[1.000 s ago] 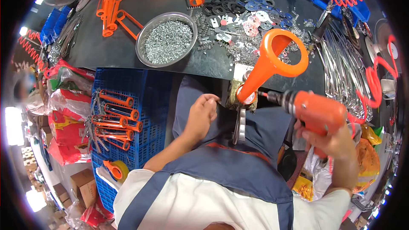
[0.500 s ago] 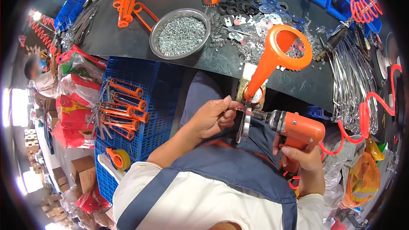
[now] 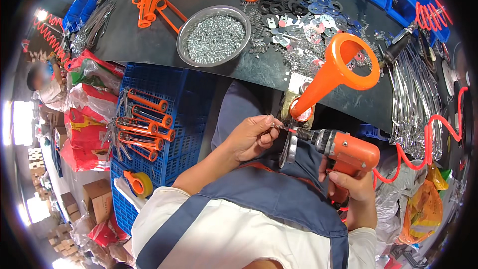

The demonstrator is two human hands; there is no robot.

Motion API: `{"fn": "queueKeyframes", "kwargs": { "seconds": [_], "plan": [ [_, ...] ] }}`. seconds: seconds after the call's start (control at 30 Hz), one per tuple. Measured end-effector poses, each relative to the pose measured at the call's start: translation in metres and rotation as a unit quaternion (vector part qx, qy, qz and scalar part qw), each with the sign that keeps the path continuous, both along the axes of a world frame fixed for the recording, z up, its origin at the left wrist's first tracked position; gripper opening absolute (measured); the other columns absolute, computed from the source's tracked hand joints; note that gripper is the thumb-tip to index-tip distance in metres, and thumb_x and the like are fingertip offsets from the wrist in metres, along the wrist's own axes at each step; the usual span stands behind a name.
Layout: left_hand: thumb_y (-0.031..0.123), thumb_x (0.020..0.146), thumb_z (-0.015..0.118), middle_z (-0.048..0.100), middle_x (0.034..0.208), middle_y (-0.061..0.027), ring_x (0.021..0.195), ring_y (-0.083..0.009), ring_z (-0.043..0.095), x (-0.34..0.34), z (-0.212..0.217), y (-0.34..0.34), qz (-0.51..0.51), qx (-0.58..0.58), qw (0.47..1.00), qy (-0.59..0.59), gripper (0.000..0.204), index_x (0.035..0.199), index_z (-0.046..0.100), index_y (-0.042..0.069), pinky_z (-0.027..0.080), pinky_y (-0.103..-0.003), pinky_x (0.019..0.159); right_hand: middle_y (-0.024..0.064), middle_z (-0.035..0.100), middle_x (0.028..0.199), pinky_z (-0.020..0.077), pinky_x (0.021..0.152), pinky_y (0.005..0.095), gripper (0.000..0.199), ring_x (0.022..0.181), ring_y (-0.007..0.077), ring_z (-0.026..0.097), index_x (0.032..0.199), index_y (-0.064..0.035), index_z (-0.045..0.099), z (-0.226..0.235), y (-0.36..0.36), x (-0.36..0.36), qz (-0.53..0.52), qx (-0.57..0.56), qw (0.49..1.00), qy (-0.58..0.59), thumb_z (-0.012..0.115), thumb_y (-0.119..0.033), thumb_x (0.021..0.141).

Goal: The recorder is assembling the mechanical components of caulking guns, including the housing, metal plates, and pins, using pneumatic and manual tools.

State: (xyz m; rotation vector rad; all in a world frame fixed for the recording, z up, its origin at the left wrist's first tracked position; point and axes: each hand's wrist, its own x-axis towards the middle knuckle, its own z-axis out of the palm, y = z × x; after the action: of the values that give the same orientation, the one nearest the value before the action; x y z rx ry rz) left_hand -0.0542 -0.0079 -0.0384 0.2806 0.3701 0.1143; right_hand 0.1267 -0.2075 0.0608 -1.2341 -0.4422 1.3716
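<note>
In my right hand (image 3: 352, 185) is an orange power drill (image 3: 351, 152), gripped by its handle and pointing left. Its tip meets the lower end of an orange frame (image 3: 326, 77), which stands tilted with its wide ring up and to the right. My left hand (image 3: 256, 137) is closed just left of that joint, thumb and forefinger pinched on a small silvery part too tiny to name. Below the joint hangs a curved metal lever (image 3: 288, 152). A pale block (image 3: 298, 89) at the table edge lies behind the frame's lower end.
A steel bowl (image 3: 182, 42) of small metal parts stands on the dark table (image 3: 134, 45). Loose washers and springs (image 3: 308, 20) lie beside it. Blue crates (image 3: 186, 119) hold finished-looking orange tools (image 3: 149, 125) at left. A red coiled hose (image 3: 429, 139) and metal rods (image 3: 416, 99) are at right.
The orange frame's ring has swung right and slightly down. My left fingertips have shifted a little at the joint. The drill stays in my right hand, nearly in place.
</note>
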Motion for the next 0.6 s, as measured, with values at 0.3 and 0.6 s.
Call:
{"fn": "queueKeyframes", "kwargs": {
  "seconds": [0.3,0.6],
  "plan": [
    [0.019,0.089,0.061,0.051,0.066,-0.0022,0.054,-0.0050,0.040,0.008,0.000,-0.009,0.056,-0.009,0.998,0.038,0.018,0.087,0.061,0.001,0.034,-0.017,0.049,0.0174,0.061,0.081,0.0465,0.042,0.0238,0.051,0.059,0.0175,0.060,0.117,0.0036,0.050,0.000,0.004,-0.006,-0.015,-0.026,0.999,-0.027,0.066,-0.007,0.069],
    [0.022,0.091,0.059,0.048,0.063,-0.0012,0.048,-0.0044,0.036,0.014,0.009,-0.020,0.096,0.119,0.983,0.103,0.023,0.078,0.055,0.004,0.031,-0.019,0.047,0.0104,0.064,0.088,0.0501,0.049,0.0242,0.032,0.072,0.0155,0.063,0.110,0.0017,0.056,-0.009,-0.007,-0.011,0.018,-0.032,0.996,-0.085,0.063,0.002,0.079]
  ]
}}
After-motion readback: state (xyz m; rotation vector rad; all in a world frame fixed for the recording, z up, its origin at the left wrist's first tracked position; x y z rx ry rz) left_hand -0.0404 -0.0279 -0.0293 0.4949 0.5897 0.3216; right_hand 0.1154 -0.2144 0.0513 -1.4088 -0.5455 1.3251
